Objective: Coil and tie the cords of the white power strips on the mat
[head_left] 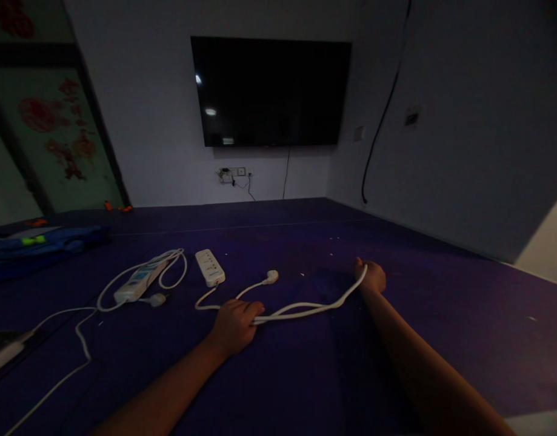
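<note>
The left hand (pixel 236 325) is curled around a doubled white cord (pixel 329 307); the right hand (pixel 371 277), at about 2 o'clock from it, is closed on the cord's folded end. From the left hand, the cord's power strip (pixel 210 268) lies at 11 o'clock on the purple surface (pixel 282 375); its plug (pixel 272 277) lies at 1 o'clock; a second power strip (pixel 133 289) lies at 10 o'clock.

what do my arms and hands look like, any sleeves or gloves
Your left hand and right hand are gloveless. No sleeve, watch or bracelet shows on your left forearm or right forearm; it's too dim to rule out a ring.
</note>
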Demonstrator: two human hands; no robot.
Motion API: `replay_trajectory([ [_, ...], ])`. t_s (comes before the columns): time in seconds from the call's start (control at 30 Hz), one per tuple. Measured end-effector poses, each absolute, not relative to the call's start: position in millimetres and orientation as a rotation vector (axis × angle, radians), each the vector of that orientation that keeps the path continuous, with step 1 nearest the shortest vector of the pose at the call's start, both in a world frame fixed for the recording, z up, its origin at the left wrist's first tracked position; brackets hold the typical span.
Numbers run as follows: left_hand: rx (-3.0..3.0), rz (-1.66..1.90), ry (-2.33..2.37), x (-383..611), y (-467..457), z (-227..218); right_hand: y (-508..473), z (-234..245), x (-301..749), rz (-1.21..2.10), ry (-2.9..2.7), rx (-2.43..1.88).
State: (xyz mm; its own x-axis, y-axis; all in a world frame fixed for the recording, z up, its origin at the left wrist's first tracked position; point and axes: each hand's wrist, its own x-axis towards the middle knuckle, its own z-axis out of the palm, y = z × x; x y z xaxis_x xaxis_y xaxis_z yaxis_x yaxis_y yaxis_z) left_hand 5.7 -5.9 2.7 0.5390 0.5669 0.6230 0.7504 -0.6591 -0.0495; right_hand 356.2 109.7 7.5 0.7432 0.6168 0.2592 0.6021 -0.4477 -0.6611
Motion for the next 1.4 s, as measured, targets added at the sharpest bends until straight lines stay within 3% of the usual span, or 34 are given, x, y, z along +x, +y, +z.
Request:
replay_trajectory([
  [1.4,-2.499,-0.813,-1.103,5.0,-6.8,4.4,105.7,12.1,352.1,0.049,-0.962,-2.204],
])
